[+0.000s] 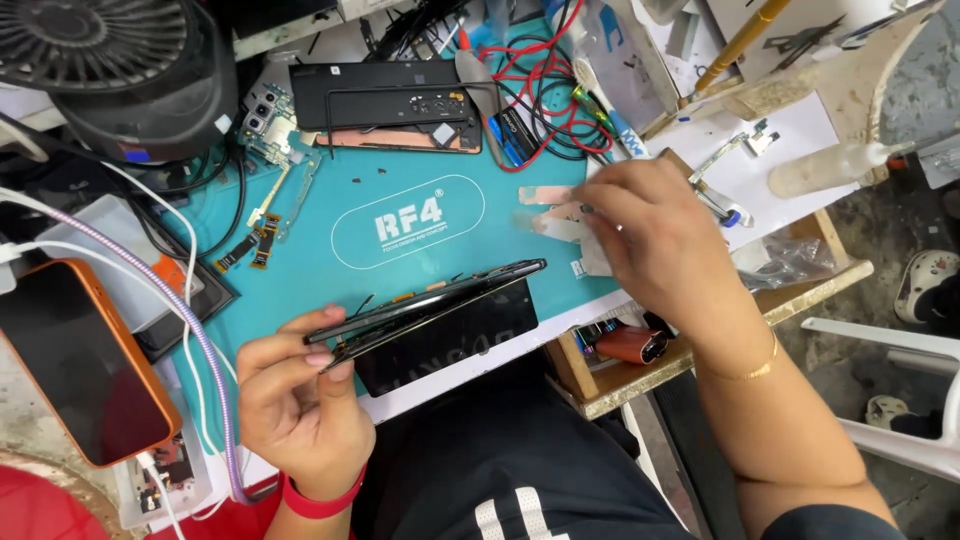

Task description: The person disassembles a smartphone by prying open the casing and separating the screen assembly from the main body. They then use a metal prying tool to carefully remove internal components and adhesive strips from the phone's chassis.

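Left hand (300, 400), fingers clamped on the opened phone (425, 305) at its 9 o'clock edge: thin, fragile; grip edges only. Right hand (650, 235) fingers pinch adhesive strips (555, 215).

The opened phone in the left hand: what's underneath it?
Under the opened phone, held by the left hand, lie the teal mat and white bench edge. Whatever sits directly beneath is covered.
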